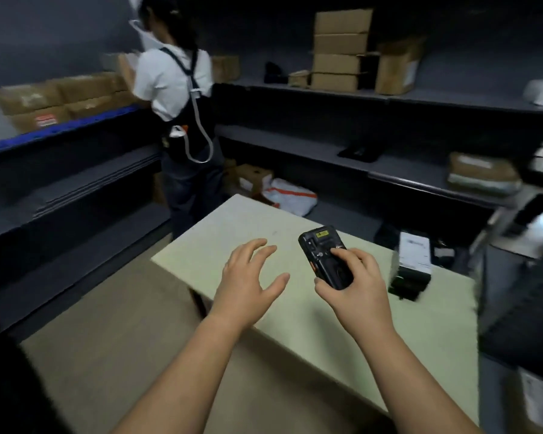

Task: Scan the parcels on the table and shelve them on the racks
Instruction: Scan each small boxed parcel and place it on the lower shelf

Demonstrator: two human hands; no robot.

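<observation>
Racks (389, 98) ran round the room, cartons (339, 48) stacked on them, and another person (176, 83) stood at the left run. The pale worktop (232, 233) sat centre, with one dark parcel (411, 264), white-labelled and blurred, at its right edge, long axis pointing away from the wearer. It lay just right of the right hand (358, 289), which gripped the scanner (325, 261), a finger on its face. The left hand (248, 277) hovered spread and empty, farther off, so scanning looked a short swing rightward
</observation>
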